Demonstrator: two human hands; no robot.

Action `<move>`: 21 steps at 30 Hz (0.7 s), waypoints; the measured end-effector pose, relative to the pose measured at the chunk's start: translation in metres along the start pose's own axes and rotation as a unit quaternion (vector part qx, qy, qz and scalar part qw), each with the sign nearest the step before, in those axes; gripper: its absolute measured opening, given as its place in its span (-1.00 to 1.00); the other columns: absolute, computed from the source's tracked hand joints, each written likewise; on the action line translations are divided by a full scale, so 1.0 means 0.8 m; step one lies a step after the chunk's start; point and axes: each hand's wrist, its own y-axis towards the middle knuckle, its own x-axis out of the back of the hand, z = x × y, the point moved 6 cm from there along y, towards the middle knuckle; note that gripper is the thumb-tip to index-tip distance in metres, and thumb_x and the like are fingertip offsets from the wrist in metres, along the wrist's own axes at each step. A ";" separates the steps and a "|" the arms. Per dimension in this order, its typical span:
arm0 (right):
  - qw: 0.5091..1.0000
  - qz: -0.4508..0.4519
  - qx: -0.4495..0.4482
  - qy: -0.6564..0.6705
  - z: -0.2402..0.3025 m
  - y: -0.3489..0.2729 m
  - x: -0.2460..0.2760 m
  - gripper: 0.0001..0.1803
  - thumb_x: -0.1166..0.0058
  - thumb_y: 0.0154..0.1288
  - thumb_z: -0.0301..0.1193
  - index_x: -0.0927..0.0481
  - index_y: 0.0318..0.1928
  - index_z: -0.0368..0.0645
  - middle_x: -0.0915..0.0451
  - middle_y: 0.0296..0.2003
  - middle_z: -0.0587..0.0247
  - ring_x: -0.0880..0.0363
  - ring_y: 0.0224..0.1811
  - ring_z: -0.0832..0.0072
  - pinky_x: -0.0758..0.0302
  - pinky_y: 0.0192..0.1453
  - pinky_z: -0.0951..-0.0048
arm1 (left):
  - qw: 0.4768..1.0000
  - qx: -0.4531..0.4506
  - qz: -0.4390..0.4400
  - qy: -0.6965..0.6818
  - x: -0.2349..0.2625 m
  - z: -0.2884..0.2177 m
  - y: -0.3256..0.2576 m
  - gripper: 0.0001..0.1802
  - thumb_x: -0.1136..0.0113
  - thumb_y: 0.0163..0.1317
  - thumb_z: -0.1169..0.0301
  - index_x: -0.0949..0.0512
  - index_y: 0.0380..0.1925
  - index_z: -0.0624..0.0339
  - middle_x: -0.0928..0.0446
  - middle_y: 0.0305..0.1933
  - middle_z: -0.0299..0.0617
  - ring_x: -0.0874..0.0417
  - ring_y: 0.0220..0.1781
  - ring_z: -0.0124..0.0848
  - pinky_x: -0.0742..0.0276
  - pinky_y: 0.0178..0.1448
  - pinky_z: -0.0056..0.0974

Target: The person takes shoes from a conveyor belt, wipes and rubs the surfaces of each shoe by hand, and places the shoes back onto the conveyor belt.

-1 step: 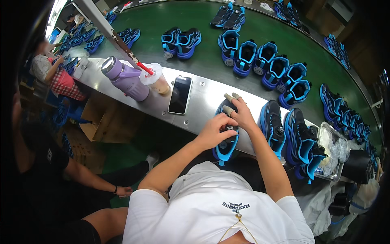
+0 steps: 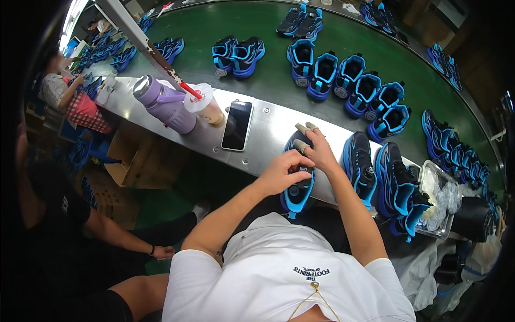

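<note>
A black and blue sneaker [image 2: 298,198] sits at the near edge of the metal ledge, its toe pointing away from me and its heel toward me. My left hand [image 2: 283,173] has its fingers curled and pinched at the lacing dial area over the tongue; the fingertips hide what exactly they grip. My right hand [image 2: 321,152] wraps the shoe's right side and front, with pale finger covers on several fingertips. Just right of it stand two more matching sneakers, a near one [image 2: 359,169] and another [image 2: 393,177], with a further one partly hidden beside them.
Along the ledge to the left lie a phone [image 2: 237,126], a drink cup [image 2: 208,110] and a purple bottle [image 2: 166,104]. Beyond runs a green conveyor belt [image 2: 214,27] bearing several sneakers. A metal tray [image 2: 447,228] of clear-wrapped items is at right. Someone in black [image 2: 70,214] sits at left.
</note>
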 end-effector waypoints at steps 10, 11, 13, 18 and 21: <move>1.000 -0.006 0.002 0.023 -0.008 -0.014 0.003 -0.47 -0.12 0.21 -0.27 -0.47 0.23 0.04 -0.29 0.25 -0.18 -0.24 0.31 -0.06 -0.22 0.37 0.17 | 0.996 0.028 -0.034 0.080 -0.018 -0.003 -0.008 -0.46 -0.50 -0.13 0.19 -0.47 -0.23 0.22 -0.39 -0.13 -0.16 -0.43 -0.26 -0.34 -0.42 -0.10 -0.31; 1.000 -0.005 0.005 0.024 -0.008 -0.014 0.002 -0.47 -0.12 0.21 -0.26 -0.47 0.23 0.04 -0.29 0.25 -0.18 -0.24 0.31 -0.06 -0.22 0.37 0.17 | 0.984 -0.004 -0.084 0.157 -0.018 -0.009 -0.008 -0.48 -0.50 -0.13 0.19 -0.46 -0.26 0.22 -0.38 -0.16 -0.16 -0.43 -0.26 -0.32 -0.41 -0.13 -0.30; 0.999 -0.006 0.001 0.034 -0.006 -0.014 0.000 -0.47 -0.13 0.21 -0.25 -0.48 0.22 0.04 -0.30 0.25 -0.16 -0.24 0.31 -0.05 -0.22 0.36 0.18 | 0.961 -0.003 -0.181 0.208 -0.023 -0.008 -0.014 -0.54 -0.50 -0.14 0.24 -0.45 -0.36 0.21 -0.36 -0.24 -0.16 -0.42 -0.27 -0.28 -0.39 -0.20 -0.28; 0.999 -0.020 0.003 0.032 -0.016 -0.014 0.006 -0.47 -0.13 0.20 -0.25 -0.48 0.22 0.06 -0.29 0.25 -0.14 -0.24 0.31 -0.03 -0.23 0.36 0.19 | 0.991 0.015 -0.119 0.055 -0.023 0.010 -0.004 -0.62 -0.47 -0.11 0.33 -0.46 -0.39 0.22 -0.43 -0.25 -0.18 -0.43 -0.18 -0.24 -0.39 -0.07 -0.23; 0.999 -0.024 0.009 0.031 -0.013 -0.007 0.015 -0.48 -0.14 0.20 -0.27 -0.49 0.21 0.07 -0.30 0.25 -0.13 -0.26 0.30 -0.02 -0.24 0.35 0.20 | 0.998 -0.030 0.046 -0.043 -0.016 0.023 0.012 -0.74 -0.32 0.03 0.47 -0.61 -0.22 0.17 -0.58 -0.08 -0.28 -0.48 0.00 -0.39 -0.38 0.10 -0.32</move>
